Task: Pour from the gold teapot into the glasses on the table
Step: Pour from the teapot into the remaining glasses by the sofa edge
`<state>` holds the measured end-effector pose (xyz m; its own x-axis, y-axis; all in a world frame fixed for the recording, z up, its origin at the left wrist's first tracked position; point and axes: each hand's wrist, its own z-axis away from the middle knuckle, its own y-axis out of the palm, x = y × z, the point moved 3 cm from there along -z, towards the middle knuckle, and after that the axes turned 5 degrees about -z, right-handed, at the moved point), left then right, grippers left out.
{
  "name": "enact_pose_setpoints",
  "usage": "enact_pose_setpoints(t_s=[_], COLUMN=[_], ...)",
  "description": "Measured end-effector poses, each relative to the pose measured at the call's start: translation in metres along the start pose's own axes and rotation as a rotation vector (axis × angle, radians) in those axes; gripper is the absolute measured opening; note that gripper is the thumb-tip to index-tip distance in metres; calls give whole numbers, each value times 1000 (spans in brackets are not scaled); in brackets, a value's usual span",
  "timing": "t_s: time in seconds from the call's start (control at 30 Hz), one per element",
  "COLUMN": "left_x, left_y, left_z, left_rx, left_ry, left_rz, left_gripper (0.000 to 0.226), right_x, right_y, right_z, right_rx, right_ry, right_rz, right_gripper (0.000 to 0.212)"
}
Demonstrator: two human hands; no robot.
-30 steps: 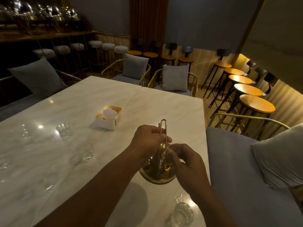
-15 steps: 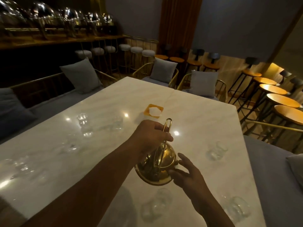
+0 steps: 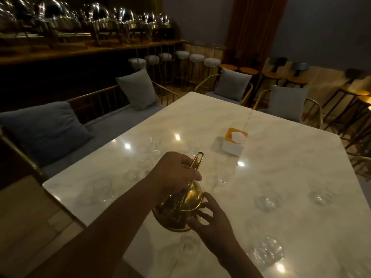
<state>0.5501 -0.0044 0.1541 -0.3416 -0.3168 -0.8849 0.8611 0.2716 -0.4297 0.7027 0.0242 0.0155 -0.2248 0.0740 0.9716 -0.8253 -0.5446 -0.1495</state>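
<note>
Head view. Your left hand (image 3: 176, 173) is clamped round the tall, thin looped handle (image 3: 197, 161) of the round, polished gold metal teapot (image 3: 188, 201). Its fingers curl over the wire and the thumb presses on it from the near side. Your right hand (image 3: 212, 223) lies against the pot's right flank with its fingers (image 3: 195, 220) spread apart and nearly straight. The tips touch the lower body, the thumb rests higher on the dome, and nothing is gripped. The teapot is over the near middle of the white veined marble table (image 3: 281, 157), close to the near edge; in the dim light you cannot tell whether its base touches the slab. A clear nearest glass (image 3: 189, 245) stands just beside the pot on your side. To the right, well apart from the pot, stand a clear near-right glass (image 3: 268, 250), a clear mid-right glass (image 3: 267, 202) and a clear far-right glass (image 3: 319, 197). Beyond your left hand stand two clear far glasses (image 3: 154, 144) (image 3: 193, 146), and a faint left glass (image 3: 102, 189) is near the left edge. A white tissue box with an orange top (image 3: 234, 141) sits farther back, near the table's centre seam. A gold-framed bench with grey cushions (image 3: 138, 89) runs along the left side, and a row of round-seated stools (image 3: 196, 58) lines the dark counter behind.
</note>
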Motion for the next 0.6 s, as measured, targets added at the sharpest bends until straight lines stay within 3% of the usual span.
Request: enact_pose_setpoints(t_s=[0.6], left_x=[84], left_y=[-214], left_z=[-130], left_rx=[-163], left_ry=[-70], left_rz=[-170], left_gripper=[20], right_x=[47], right_y=[206], right_z=[-198], right_rx=[43], right_ry=[-146], right_rz=[171], right_gripper=[82])
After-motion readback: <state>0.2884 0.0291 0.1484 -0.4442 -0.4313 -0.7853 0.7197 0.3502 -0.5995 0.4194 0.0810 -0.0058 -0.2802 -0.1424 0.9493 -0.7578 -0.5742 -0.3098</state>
